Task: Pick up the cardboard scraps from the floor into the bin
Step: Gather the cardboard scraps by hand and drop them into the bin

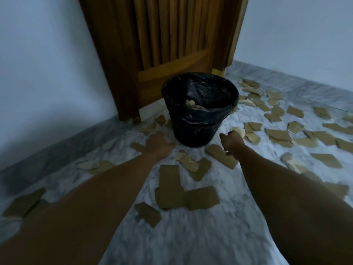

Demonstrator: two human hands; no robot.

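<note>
A black mesh bin [199,129] lined with a black bag stands on the marble floor in front of a wooden door. A few pale cardboard scraps [193,107] lie inside it. Many brown cardboard scraps litter the floor: a large L-shaped group [172,188] between my forearms, one [221,155] under my right wrist, and several more to the right [278,134]. My left hand [160,144] is low at the bin's left base, blurred, fingers apart over the floor. My right hand [232,141] hovers by the bin's right base with fingers curled; any content is hidden.
The wooden door [172,44] and its frame rise right behind the bin. White walls [47,64] meet the floor at left and at back right. Scraps also lie at far left [23,204] and by the door foot [160,120].
</note>
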